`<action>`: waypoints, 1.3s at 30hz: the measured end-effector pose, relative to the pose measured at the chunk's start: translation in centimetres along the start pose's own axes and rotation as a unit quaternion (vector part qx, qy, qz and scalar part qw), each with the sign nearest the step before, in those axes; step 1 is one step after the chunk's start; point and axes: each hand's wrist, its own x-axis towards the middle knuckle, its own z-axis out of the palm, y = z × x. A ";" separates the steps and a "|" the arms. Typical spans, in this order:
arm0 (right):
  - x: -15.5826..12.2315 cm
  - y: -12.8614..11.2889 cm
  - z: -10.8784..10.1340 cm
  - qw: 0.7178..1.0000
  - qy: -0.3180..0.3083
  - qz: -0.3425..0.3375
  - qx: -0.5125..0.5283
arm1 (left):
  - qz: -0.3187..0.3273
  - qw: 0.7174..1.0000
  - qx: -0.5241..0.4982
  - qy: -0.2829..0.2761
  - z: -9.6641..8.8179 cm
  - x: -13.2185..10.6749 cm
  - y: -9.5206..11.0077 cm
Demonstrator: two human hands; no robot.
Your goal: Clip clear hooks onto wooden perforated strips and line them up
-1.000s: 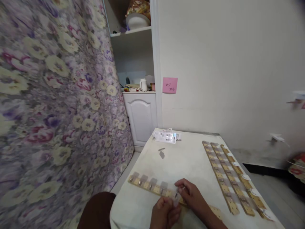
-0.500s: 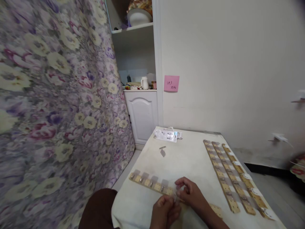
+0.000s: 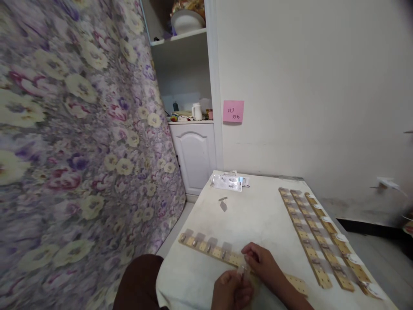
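My left hand (image 3: 230, 289) is closed, pinching a small clear plastic piece (image 3: 244, 271) just in front of the near wooden strip. Just beyond it, my right hand (image 3: 265, 263) is curled over the strip's right end, thumb and forefinger bent toward each other; whatever they hold is too small to make out. The wooden strip (image 3: 206, 246) lies slantwise on the table, with several small metal fittings on clear squares along it. Under my right forearm shows part of another pale wooden strip (image 3: 296, 283). A lone metal fitting on a clear square (image 3: 223, 204) lies farther back.
Three long wooden strips (image 3: 308, 241) with fittings and white discs line the right side of the white-covered table (image 3: 251, 211). Clear packaging (image 3: 226, 182) lies at the far edge. A floral curtain (image 3: 80, 150) hangs at left; a pink note (image 3: 233, 111) is on the wall.
My hands have drawn slightly apart, the clear piece staying in my left fingers. The whole view has shifted a little, so the table appears farther right.
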 end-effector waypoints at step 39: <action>1.9 2.7 1.3 0.993 0.031 -0.028 -0.109 | 0.001 0.992 0.099 0.075 1.2 2.1 0.2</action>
